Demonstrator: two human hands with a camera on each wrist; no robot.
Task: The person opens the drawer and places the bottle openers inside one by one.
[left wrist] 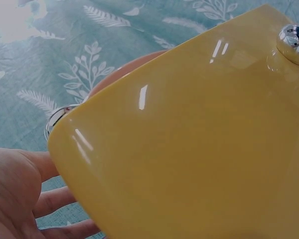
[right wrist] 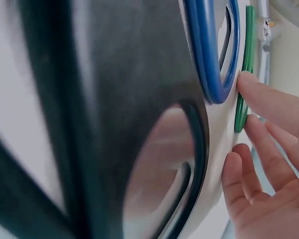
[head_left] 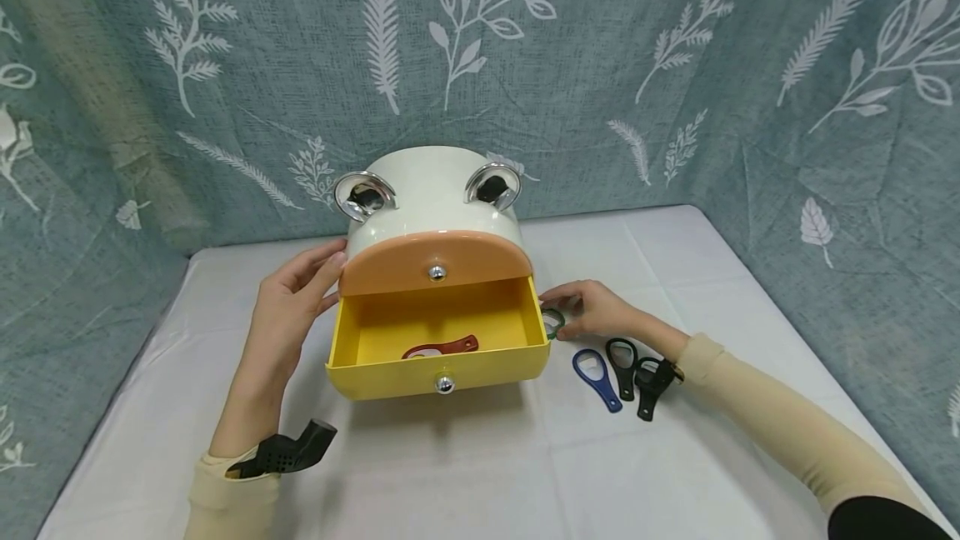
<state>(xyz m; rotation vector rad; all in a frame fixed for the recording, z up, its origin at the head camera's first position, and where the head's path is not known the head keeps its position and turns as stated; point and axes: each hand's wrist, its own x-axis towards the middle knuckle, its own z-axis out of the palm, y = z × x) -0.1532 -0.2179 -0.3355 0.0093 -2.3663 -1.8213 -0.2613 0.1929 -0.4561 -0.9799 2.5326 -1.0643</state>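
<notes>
A white duck-faced storage box [head_left: 438,198] with silver-rimmed eyes stands at the table's middle. Its orange upper drawer [head_left: 390,265] is closed; the yellow lower drawer [head_left: 382,382] is pulled out, with a red bottle opener [head_left: 457,345] lying inside. My left hand [head_left: 288,298] rests its extended fingers against the box's left side. Beside the drawer's right side, my right hand [head_left: 600,311] pinches a green bottle opener [right wrist: 241,109] between thumb and fingers at its edges. In the head view the drawer and hand hide part of the green opener.
A blue bottle opener [head_left: 597,377] and two black ones, a left one [head_left: 623,373] and a right one [head_left: 651,394], lie on the white tablecloth [head_left: 465,465] below my right wrist. Leaf-patterned curtains [head_left: 300,65] stand behind and at both sides.
</notes>
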